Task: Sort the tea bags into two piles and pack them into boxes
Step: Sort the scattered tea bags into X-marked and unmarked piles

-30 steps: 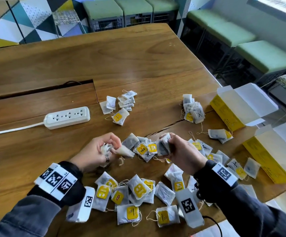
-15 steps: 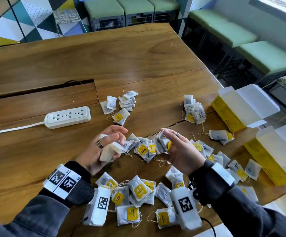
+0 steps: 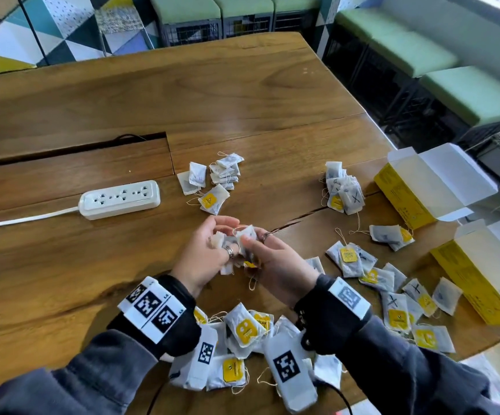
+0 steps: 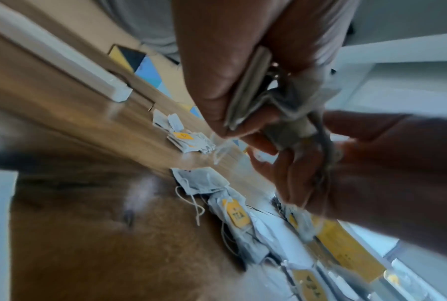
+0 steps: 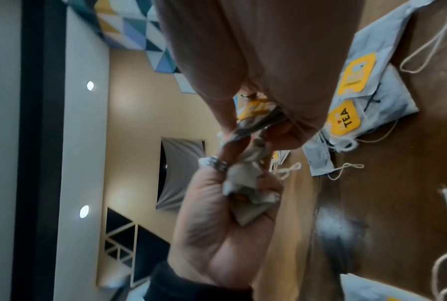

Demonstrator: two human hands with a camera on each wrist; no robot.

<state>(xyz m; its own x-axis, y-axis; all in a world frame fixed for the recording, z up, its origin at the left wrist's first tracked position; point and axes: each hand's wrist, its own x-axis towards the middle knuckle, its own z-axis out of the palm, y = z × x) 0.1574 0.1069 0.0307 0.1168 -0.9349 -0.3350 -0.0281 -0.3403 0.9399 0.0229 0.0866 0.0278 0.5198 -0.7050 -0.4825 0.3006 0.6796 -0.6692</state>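
Head view, tea bags (image 3: pixel 244 238) bunched between both hands' fingers (image 3: pixel 251 245) (above table)

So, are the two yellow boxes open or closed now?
Open. Both yellow boxes have their white flaps folded back, and no tea bags show inside.

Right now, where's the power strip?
Head view: the white power strip lies on the wooden table, left of centre, just left of the far-left tea bag pile and beyond the left hand.

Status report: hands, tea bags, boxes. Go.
Left hand and right hand both grip one bunch of tea bags above the table. Two boxes open, nothing blocking.
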